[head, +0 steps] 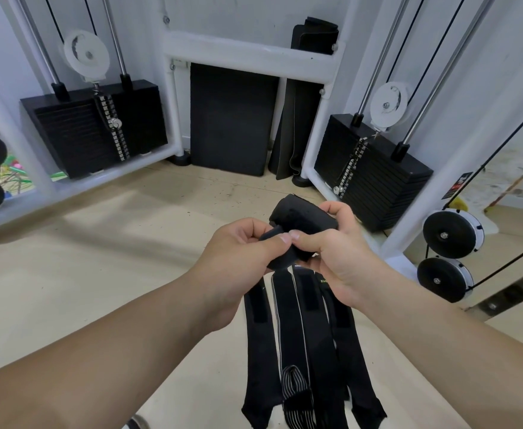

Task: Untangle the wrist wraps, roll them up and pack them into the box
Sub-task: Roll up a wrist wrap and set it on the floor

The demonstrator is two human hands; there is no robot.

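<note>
**Even indoor light, wide-angle bend**

The scene is bright and evenly lit, with no hard glare. Soft, wide shadows lie across the pale floor at left. The white frame posts bow outward toward the edges, a mark of the wide lens. The picture's middle is sharp; the left and right margins are smeared. The black wrist wraps lose detail in their darkest folds.
</note>
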